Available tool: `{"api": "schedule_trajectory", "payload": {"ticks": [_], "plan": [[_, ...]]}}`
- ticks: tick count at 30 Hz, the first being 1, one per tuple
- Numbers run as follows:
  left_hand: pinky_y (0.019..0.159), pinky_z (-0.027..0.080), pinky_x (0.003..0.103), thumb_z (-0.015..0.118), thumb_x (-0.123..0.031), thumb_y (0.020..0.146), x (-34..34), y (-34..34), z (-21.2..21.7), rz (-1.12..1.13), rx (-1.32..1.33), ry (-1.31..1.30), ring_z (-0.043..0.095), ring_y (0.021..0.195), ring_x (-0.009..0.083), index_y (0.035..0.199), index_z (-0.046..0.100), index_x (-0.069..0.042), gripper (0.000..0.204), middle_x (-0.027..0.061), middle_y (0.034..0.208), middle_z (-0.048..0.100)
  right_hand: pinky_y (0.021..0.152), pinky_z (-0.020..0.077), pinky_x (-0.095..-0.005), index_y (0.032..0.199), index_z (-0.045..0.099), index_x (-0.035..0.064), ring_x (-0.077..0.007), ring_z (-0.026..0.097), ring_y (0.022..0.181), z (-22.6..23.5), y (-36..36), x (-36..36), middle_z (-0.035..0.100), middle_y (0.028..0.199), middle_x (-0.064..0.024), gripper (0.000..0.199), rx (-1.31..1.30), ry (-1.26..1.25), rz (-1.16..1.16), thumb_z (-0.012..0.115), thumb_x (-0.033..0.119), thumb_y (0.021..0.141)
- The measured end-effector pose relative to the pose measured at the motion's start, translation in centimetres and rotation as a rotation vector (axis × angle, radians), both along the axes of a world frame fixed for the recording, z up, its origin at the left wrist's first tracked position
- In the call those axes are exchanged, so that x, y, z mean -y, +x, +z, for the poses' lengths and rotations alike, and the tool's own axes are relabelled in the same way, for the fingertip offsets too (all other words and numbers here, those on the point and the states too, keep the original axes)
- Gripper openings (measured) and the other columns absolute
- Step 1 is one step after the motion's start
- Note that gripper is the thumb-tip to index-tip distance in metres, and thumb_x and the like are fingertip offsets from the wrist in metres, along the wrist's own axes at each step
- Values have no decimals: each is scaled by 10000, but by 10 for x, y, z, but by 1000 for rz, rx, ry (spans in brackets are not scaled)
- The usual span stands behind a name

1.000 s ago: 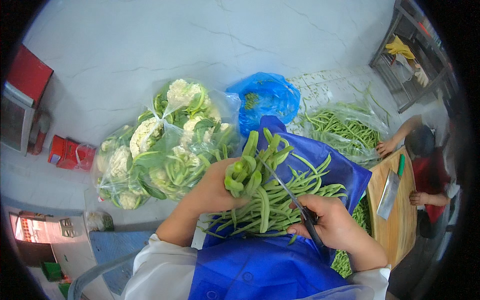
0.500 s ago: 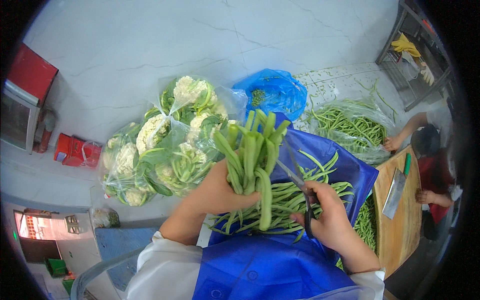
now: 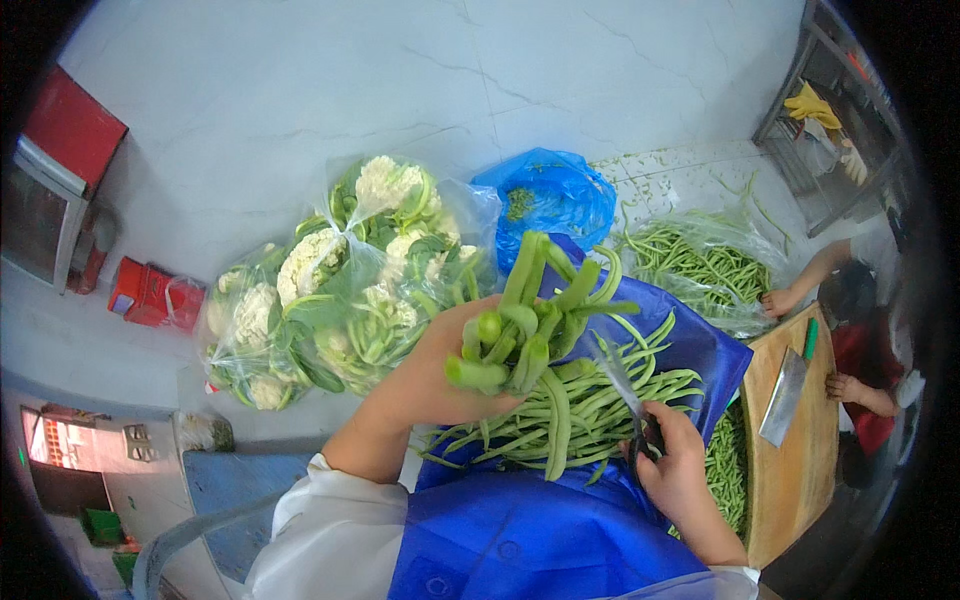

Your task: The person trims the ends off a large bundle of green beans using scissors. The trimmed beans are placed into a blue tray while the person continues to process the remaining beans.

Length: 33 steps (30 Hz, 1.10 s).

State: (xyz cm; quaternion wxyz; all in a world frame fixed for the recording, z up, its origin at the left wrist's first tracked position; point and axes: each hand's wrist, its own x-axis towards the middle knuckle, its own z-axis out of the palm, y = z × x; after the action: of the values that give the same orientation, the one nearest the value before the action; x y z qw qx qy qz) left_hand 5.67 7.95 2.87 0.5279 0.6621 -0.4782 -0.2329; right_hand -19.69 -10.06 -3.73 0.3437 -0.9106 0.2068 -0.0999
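Note:
My left hand (image 3: pixel 432 375) grips a bunch of green beans (image 3: pixel 530 310) held up in front of me, cut ends toward the camera. My right hand (image 3: pixel 672 470) holds a pair of scissors (image 3: pixel 622 385), blades pointing up toward the bunch, just right of it. Below both hands a pile of loose green beans (image 3: pixel 570 420) lies on my blue apron (image 3: pixel 690 350), spread over my lap.
Clear bags of cauliflower (image 3: pixel 340 280) sit on the floor to the left. A blue plastic bag (image 3: pixel 548 195) lies behind the beans. Another person (image 3: pixel 860 330) crouches at right by a bag of green beans (image 3: pixel 705 265) and a wooden board (image 3: pixel 790 440) with a cleaver (image 3: pixel 785 395).
My left hand has raised the bunch and turned it so its ends face the camera. My right hand with the scissors has stayed low at the right.

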Motion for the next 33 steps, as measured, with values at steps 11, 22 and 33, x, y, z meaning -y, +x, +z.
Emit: {"api": "schedule_trajectory", "payload": {"ticks": [11, 22, 33], "plan": [[721, 531, 339, 775, -68, 707, 13, -6, 11, -192, -581, -78, 640, 828, 200, 1139, 541, -18, 494, 109, 936, 650, 840, 467, -418, 1184, 567, 4, -365, 559, 947, 11, 7, -8, 575, 985, -190, 506, -211, -135, 132, 725, 35, 704], [820, 527, 337, 711, 9, 709, 80, -59, -13, -79, -909, 123, 640, 947, 201, 1198, 547, -21, 517, 104, 1056, 646, 1050, 352, -336, 1487, 149, 23, -195, 426, 1277, 43, 63, -2, 410, 1401, -118, 817, 418, 976, 110, 643, -17, 837], [927, 480, 347, 721, -18, 724, 81, -55, -39, -135, -1085, -13, 593, 1056, 183, 1259, 505, -26, 577, 83, 1175, 601, 1000, 413, -338, 1313, 413, 7, -202, 533, 1164, -7, 55, -13, 548, 1251, -122, 440, 670, 1077, -150, 488, -61, 885]]}}
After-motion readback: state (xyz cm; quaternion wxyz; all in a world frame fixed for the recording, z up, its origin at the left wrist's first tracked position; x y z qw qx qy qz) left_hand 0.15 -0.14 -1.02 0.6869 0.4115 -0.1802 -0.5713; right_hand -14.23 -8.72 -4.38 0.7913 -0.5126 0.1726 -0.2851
